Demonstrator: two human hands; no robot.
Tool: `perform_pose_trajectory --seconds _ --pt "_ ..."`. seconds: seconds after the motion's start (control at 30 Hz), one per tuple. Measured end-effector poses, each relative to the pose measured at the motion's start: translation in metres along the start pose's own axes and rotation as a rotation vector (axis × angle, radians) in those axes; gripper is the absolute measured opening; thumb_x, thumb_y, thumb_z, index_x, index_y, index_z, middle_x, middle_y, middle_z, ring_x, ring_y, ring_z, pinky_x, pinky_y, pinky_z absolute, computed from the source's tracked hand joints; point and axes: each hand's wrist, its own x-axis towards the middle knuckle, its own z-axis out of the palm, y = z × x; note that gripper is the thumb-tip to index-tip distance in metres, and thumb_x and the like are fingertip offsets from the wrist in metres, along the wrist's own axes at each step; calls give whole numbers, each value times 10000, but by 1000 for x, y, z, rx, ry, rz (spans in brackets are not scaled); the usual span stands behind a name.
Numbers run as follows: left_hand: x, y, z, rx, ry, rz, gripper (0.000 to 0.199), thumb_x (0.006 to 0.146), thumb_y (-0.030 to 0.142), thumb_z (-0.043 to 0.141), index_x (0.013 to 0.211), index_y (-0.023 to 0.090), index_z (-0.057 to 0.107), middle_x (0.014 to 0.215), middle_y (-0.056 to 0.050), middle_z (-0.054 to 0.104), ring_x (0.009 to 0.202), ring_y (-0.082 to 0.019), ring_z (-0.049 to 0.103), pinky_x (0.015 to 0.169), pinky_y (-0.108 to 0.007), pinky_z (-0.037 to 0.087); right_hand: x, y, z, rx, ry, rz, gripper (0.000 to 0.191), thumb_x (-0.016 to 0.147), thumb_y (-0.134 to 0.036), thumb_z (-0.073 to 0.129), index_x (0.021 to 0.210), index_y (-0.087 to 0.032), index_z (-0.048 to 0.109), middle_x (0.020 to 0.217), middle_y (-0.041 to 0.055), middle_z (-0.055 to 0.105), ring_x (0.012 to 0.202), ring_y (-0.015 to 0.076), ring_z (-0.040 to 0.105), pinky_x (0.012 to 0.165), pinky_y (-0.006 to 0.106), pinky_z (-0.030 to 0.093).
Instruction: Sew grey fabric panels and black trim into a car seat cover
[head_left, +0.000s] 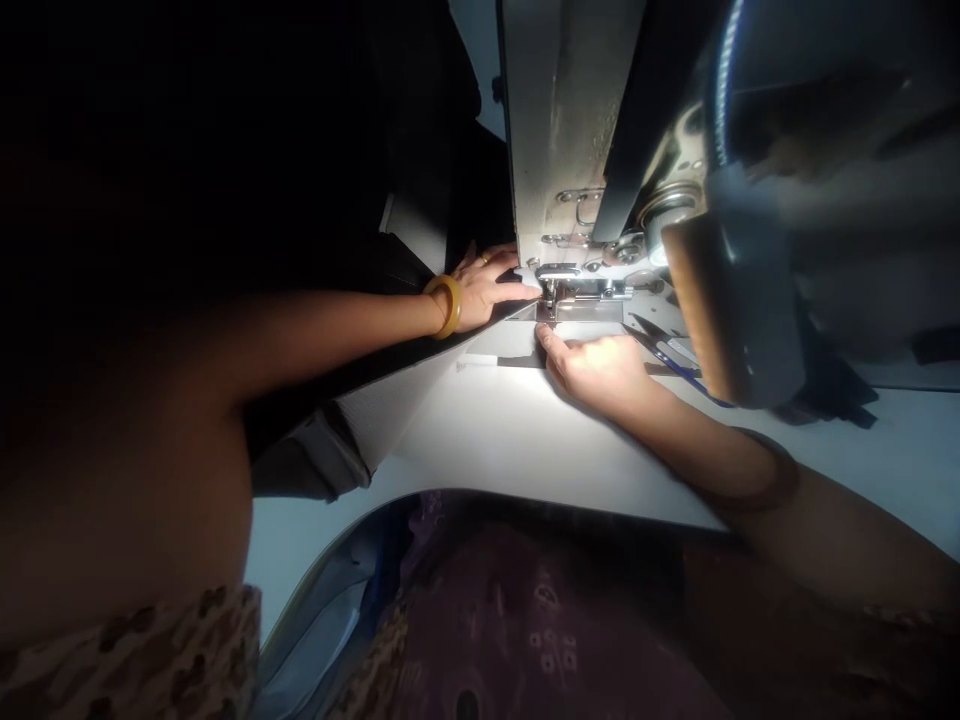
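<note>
The left hand (477, 297) lay open, fingers spread over the dark fabric (375, 362) beneath them, beside the presser foot (551, 300). The right hand (604, 368) was curled nearby; its hold could not be determined. Good practice required light, even guidance, with fingertips clear of the foot.

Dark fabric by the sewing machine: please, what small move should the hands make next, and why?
I would perhaps slide the left hand slightly back from the presser foot, with its palm flat on the dark fabric. One of its fingertips lies very close to the foot, and the right hand is close in front too.
</note>
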Motion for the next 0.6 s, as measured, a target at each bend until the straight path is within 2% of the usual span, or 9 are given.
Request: perform_pose_trajectory --seconds 0.17,0.33,0.6 --pt "-1 2 -1 19 2 -9 391 892 170 460 1219 339 592 1440 1 378 1357 -256 279 1134 -485 231 -1 -3 -6 -60 -44 -22 489 904 -172 275 1342 -114 485 634 103 639 564 218 550 623 336 382" --pt "-1 6 -2 44 -6 -38 400 892 163 462 1220 351 591 1420 1 410 1351 -265 292 1142 -494 217 -1 -2 -3 -45 -13 -25 492 905 -189 270 1337 -101 489 666 113 651 550 214 554 536 303 330" --pt "-1 7 -2 74 -15 4 386 897 208 492 1227 391 573 1432 -2 404 1345 -285 300 1128 -570 194 -3 -2 4 -37 56 -65 491 886 -182 265 1290 -86 528 605 105 625 540 209 539 669 351 430"
